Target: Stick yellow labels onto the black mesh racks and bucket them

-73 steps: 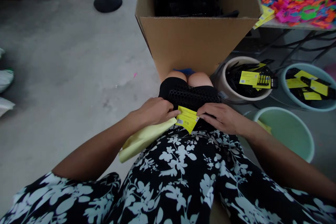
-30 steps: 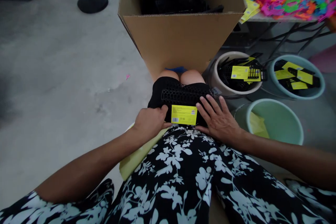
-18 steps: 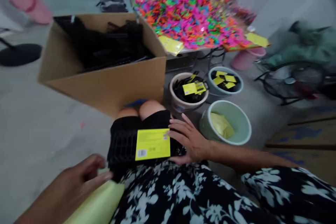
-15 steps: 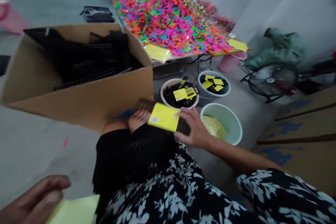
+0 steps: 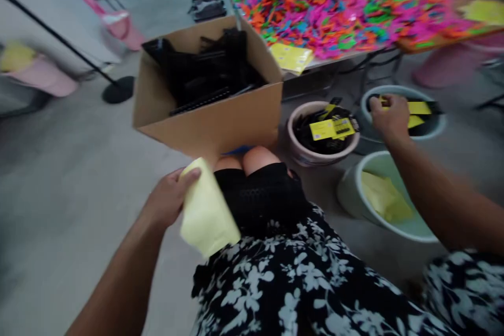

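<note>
My left hand (image 5: 171, 197) grips pale yellow paper (image 5: 208, 210) between thumb and fingers, above my lap. On the right, my right hand (image 5: 391, 115) reaches over a blue-grey bucket (image 5: 423, 136). Its fingers are curled down on a yellow card whose edge shows beneath them; what lies under the palm is hidden. Black pieces with yellow cards (image 5: 419, 108) fill that bucket. Beside it stands a pinkish tub (image 5: 303, 155) of similar black pieces, with yellow cards (image 5: 323, 129) on top. Nearer me, a pale green bucket (image 5: 354, 199) holds pale yellow paper (image 5: 386, 197).
A cardboard box (image 5: 236, 121) of black pieces (image 5: 208, 73) stands before my knees. Behind it, a table carries a heap of bright plastic pieces (image 5: 334, 5), with yellow cards (image 5: 291, 56) at its edge. A black pole stand (image 5: 118, 89) and pink buckets (image 5: 51, 73) are at left.
My right hand has carried the black piece with its yellow card from over my lap to the blue-grey bucket. My left hand has come up with the pale yellow paper. The view has swung left.
</note>
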`<state>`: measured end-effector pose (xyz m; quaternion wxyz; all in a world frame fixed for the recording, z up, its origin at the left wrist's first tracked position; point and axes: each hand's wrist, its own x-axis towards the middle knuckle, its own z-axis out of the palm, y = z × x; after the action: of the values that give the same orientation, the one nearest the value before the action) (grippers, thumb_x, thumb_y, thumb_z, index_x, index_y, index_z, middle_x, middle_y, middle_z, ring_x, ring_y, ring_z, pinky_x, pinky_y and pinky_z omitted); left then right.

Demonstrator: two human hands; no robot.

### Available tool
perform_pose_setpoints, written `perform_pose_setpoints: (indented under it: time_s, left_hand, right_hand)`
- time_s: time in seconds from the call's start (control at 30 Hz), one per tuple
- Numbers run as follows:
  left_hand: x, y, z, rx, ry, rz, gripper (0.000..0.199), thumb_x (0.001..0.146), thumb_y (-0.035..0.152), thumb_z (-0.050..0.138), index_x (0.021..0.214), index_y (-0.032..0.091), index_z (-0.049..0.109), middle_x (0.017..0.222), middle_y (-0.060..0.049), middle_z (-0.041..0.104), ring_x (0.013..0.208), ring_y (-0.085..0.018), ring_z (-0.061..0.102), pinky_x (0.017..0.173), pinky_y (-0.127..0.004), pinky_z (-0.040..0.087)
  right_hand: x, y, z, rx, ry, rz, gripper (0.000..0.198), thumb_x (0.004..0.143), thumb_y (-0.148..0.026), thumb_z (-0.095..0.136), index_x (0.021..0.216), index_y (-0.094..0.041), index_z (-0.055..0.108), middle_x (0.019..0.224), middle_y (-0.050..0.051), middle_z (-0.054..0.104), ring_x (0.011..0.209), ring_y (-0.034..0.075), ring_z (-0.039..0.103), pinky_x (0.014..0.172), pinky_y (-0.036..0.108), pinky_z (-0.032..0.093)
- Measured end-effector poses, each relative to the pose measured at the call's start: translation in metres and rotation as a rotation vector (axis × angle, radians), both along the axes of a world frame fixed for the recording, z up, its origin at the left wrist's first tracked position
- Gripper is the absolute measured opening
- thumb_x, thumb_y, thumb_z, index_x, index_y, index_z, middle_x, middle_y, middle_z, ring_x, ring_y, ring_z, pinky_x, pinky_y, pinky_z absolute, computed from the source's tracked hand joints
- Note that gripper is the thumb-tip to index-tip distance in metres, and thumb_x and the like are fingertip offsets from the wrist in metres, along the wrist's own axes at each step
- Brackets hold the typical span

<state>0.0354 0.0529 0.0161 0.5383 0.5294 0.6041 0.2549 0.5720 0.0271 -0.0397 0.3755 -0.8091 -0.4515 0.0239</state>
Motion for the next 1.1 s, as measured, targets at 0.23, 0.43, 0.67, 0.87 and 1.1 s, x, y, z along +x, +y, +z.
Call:
perform_pose_setpoints:
  time_s: [0.23, 0.43, 0.67, 0.87, 1.1]
  left_hand:
    - [0.056, -0.015, 0.014, 0.160, -0.310, 0.231, 0.045, 0.079, 0.054, 0.083, 0.101, 0.020, 0.063, 0.081, -0.002, 0.072, 0.064, -0.015, 0.066, 0.060, -0.026, 0.056]
    - [0.090, -0.038, 0.026, 0.248, -0.308, -0.183, 0.038, 0.094, 0.055, 0.070, 0.111, 0.022, 0.066, 0.089, -0.002, 0.072, 0.071, -0.014, 0.067, 0.062, -0.024, 0.056]
    - [0.010, -0.039, -0.032, 0.677, 0.418, -0.415, 0.058, 0.090, 0.055, 0.074, 0.138, 0.025, 0.059, 0.144, -0.013, 0.063, 0.135, -0.033, 0.059, 0.118, -0.055, 0.045]
    - [-0.012, -0.068, -0.090, 0.805, 0.775, -0.852, 0.109, 0.074, 0.060, 0.085, 0.163, 0.022, 0.035, 0.174, -0.020, 0.027, 0.161, -0.044, 0.020, 0.129, -0.067, 0.020]
    - [0.018, -0.065, -0.076, 0.748, 0.831, -0.791, 0.108, 0.067, 0.063, 0.086, 0.157, 0.019, 0.046, 0.156, -0.021, 0.054, 0.150, -0.043, 0.044, 0.129, -0.066, 0.023]
  right_hand:
    - [-0.254, -0.081, 0.018, -0.017, 0.497, 1.103, 0.102, 0.088, -0.057, 0.077, 0.168, -0.023, 0.023, 0.161, 0.018, 0.049, 0.135, 0.032, 0.062, 0.104, 0.050, 0.058]
    - [-0.262, -0.089, 0.017, 0.031, 0.510, 0.798, 0.034, 0.105, -0.040, 0.055, 0.134, -0.026, 0.064, 0.109, 0.004, 0.076, 0.089, 0.020, 0.072, 0.079, 0.034, 0.060]
    - [-0.021, -0.131, -0.056, -0.073, -0.022, -0.292, 0.030, 0.098, -0.046, 0.049, 0.098, -0.024, 0.069, 0.094, 0.019, 0.073, 0.087, 0.033, 0.070, 0.077, 0.046, 0.052]
    - [0.052, -0.179, -0.091, -0.292, -0.003, -0.373, 0.025, 0.077, -0.055, 0.065, 0.077, -0.030, 0.064, 0.075, 0.020, 0.066, 0.080, 0.046, 0.070, 0.073, 0.064, 0.050]
    - [-0.040, -0.081, -0.078, -0.155, 0.085, 0.140, 0.036, 0.089, -0.058, 0.060, 0.106, -0.030, 0.074, 0.109, 0.016, 0.078, 0.096, 0.038, 0.075, 0.089, 0.058, 0.058]
